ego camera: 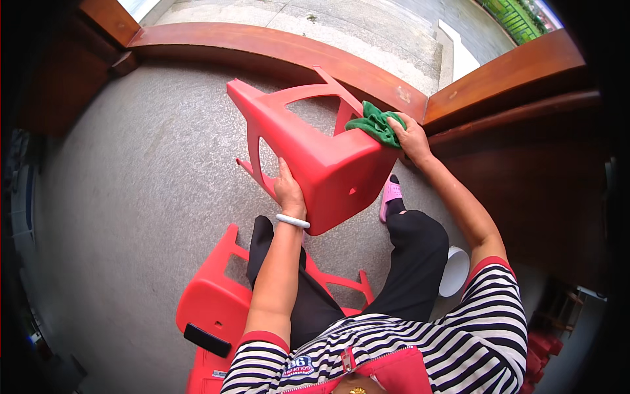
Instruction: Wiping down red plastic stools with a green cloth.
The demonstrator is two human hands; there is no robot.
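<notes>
A red plastic stool (300, 143) is held tilted in front of me, its legs pointing away and its seat towards me. My left hand (289, 189) grips its left side, the thumb lying along the outer face; the fingers are hidden behind the plastic. In my right hand (411, 138) is a bunched green cloth (379, 123), pressed against the stool's right side near the seat edge. A white bangle (293, 220) circles my left wrist.
Beside my left leg stands another red stool (214, 300), with a black smartphone (206, 340) lying on it. A white bucket (454, 272) is by my right leg. Ahead, a raised wooden threshold (275, 42) crosses the doorway, with a wooden door frame (507, 79) at right.
</notes>
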